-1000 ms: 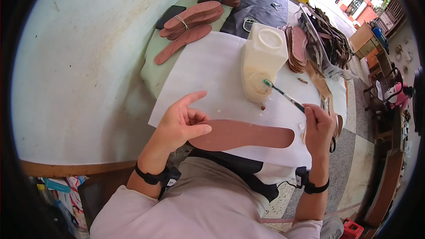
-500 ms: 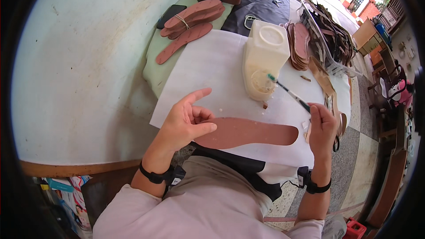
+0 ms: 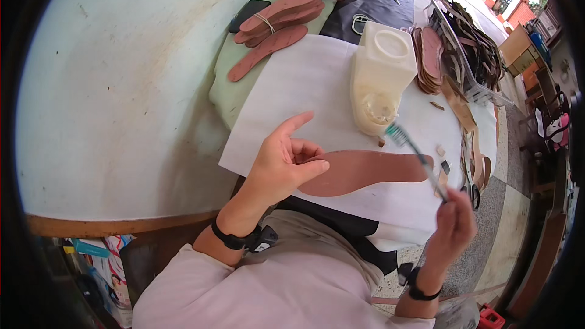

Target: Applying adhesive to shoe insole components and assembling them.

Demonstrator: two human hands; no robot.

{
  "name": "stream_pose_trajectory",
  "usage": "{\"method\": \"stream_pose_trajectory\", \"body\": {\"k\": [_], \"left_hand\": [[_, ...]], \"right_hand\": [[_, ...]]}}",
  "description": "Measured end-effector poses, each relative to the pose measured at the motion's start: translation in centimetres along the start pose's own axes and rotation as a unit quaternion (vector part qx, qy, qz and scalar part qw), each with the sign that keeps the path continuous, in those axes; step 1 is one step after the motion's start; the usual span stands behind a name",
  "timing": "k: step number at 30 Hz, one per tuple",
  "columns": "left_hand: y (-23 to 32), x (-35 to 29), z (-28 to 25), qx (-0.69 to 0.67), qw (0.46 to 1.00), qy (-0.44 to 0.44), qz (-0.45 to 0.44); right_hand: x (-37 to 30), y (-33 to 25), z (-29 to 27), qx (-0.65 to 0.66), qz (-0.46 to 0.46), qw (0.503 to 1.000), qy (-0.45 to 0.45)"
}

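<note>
My left hand (image 3: 289, 157) pinches the wide end of a reddish-brown insole (image 3: 365, 172) between thumb and fingers, its index finger raised. The insole lies level over the near part of the white sheet (image 3: 292, 85), its narrow end to the right. My right hand (image 3: 454, 222) is closed on the handle of a toothbrush (image 3: 423, 161). The green bristle head points up and left, between the insole and a cream plastic container (image 3: 390, 55). That container has an opening at its near end with crusted, pale, glue-like residue around it. The brush is slightly blurred.
Bundled insoles (image 3: 286, 15) and a single insole (image 3: 268, 52) lie at the back left near a dark phone (image 3: 250, 13). More insoles (image 3: 428, 61) stand beside a clear bin (image 3: 466, 73) of dark strips. Scissors (image 3: 470, 186) and scraps lie at the right edge.
The toothbrush has moved from the container's opening toward me, nearer the insole; my right hand has come down. My left hand still holds the insole. The view has shifted slightly.
</note>
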State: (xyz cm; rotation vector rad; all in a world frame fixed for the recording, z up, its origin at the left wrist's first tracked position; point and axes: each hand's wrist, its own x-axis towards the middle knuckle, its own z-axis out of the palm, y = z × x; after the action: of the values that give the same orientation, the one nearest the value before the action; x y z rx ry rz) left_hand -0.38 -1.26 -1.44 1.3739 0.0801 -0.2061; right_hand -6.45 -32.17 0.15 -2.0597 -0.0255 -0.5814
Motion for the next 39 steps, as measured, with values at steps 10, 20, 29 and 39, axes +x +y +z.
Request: {"method": "stream_pose_trajectory", "body": {"k": [10, 20, 29, 39], "left_hand": [[-0.3, 0.6, 1.0, -0.012, 1.0, -0.006, -0.003], [-0.2, 0.2, 0.9, -0.007, 1.0, 0.0, 0.001], [-0.1, -0.1, 0.6, -0.004, 1.0, 0.013, -0.001], [0.0, -0.3, 0.5, -0.021, 1.0, 0.01, 0.001]], "right_hand": [[-4.2, -1.6, 3.4, -0.072, -0.132, 0.988, -0.045], [-4.6, -1.2, 4.1, -0.08, -0.135, 0.987, -0.046], [-4.6, -0.5, 3.2, -0.122, -0.106, 0.987, 0.0], [-4.2, 1.3, 0.6, -0.176, -0.102, 0.978, 0.054]]}}
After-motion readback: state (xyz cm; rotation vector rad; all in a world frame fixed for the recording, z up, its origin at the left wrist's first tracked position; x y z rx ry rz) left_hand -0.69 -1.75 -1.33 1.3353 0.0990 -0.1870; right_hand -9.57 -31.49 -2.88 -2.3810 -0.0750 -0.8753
